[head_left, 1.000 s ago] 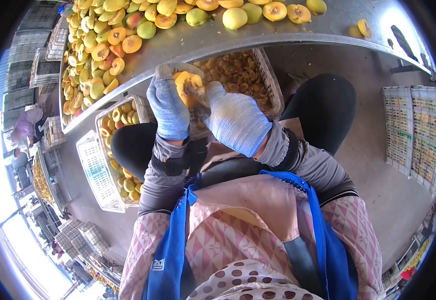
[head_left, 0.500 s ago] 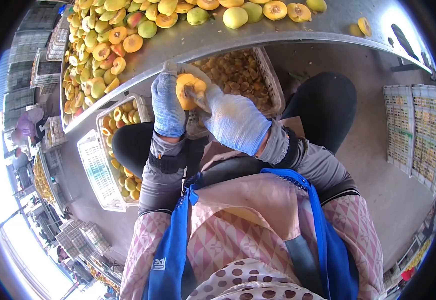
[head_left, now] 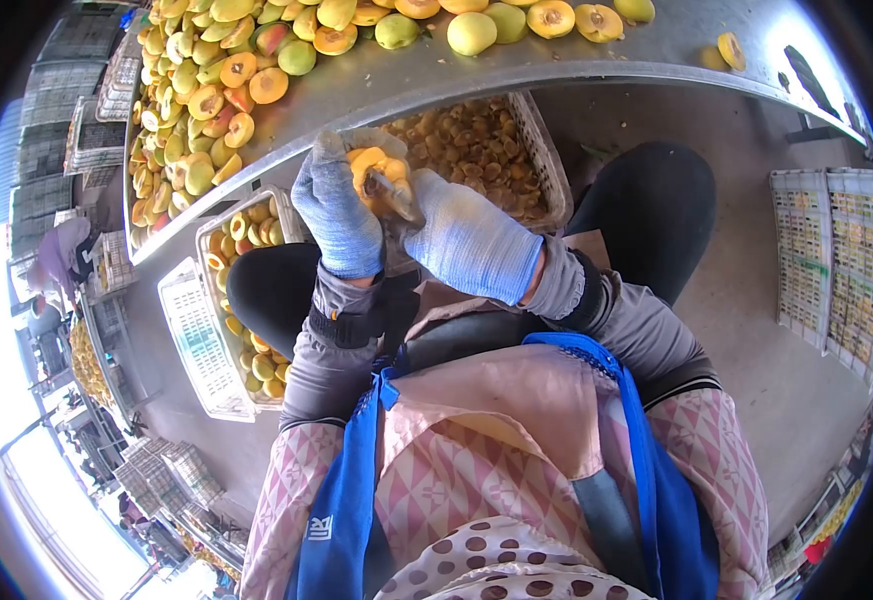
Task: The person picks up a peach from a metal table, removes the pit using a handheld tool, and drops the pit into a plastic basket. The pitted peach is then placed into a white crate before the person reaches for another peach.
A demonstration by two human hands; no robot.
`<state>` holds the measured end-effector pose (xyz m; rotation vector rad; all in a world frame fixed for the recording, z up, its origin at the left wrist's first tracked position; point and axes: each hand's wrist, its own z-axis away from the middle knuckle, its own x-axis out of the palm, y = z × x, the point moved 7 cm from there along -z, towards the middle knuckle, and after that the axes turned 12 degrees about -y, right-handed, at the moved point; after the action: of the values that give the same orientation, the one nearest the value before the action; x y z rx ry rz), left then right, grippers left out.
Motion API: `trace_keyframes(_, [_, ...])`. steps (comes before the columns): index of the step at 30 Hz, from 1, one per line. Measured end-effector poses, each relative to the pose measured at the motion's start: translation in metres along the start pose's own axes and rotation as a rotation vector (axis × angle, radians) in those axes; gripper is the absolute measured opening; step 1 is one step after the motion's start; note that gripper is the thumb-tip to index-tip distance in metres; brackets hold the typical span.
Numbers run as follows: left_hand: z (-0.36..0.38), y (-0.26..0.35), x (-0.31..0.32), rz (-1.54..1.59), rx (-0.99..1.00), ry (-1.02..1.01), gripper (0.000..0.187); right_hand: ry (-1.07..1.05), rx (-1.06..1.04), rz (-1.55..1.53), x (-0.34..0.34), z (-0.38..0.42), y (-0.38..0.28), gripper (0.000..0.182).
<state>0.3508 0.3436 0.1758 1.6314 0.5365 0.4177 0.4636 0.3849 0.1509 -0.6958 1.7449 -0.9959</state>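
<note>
In a blue-and-grey glove, my left hand is closed round a cut orange-fleshed peach half. My right hand, gloved alike, is closed on a small metal tool, whose end lies against the flesh. The two hands are close together in front of the metal table's edge. Below them a white crate holds many brown-orange pieces, too small to make out well.
Halved and whole fruit covers the left of the metal table. A crate of peach halves stands left of my knee. Stacked crates stand at the right. A person is at the far left.
My left hand has tilted and turned the peach half, its wrist shifting slightly right. The tool's metal now shows more clearly against the flesh. My right hand has barely moved.
</note>
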Motion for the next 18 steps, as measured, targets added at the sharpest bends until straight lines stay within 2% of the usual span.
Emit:
trace_keyframes(1, [-0.001, 0.004, 0.002, -0.045, 0.044, -0.023, 0.048, 0.019, -0.083, 0.028, -0.002, 0.0, -0.004, 0.033])
trace_keyframes(4, [-0.007, 0.007, 0.007, -0.121, 0.08, -0.113, 0.046, -0.025, 0.177, 0.012, -0.004, 0.006, 0.004, 0.034])
trace_keyframes(6, [-0.013, -0.007, 0.005, -0.096, -0.019, -0.198, 0.044, -0.104, 0.254, 0.075, -0.007, 0.006, 0.004, 0.034])
trace_keyframes(7, [-0.014, -0.015, 0.0, -0.066, -0.065, -0.166, 0.044, -0.142, 0.291, 0.106, -0.006, 0.007, 0.005, 0.034])
trace_keyframes(9, [-0.012, -0.032, -0.009, -0.008, -0.157, -0.107, 0.043, -0.143, 0.258, 0.137, -0.006, 0.008, 0.005, 0.034])
trace_keyframes(12, [-0.008, -0.007, 0.008, 0.081, -0.184, -0.135, 0.042, -0.097, 0.161, 0.081, -0.004, 0.008, 0.008, 0.033])
trace_keyframes(16, [-0.007, 0.003, 0.006, -0.115, 0.011, -0.075, 0.043, -0.03, -0.045, 0.145, -0.003, 0.003, -0.001, 0.033])
trace_keyframes(18, [-0.007, 0.004, 0.005, -0.104, 0.008, -0.077, 0.042, -0.044, -0.137, 0.29, 0.004, 0.004, -0.003, 0.032])
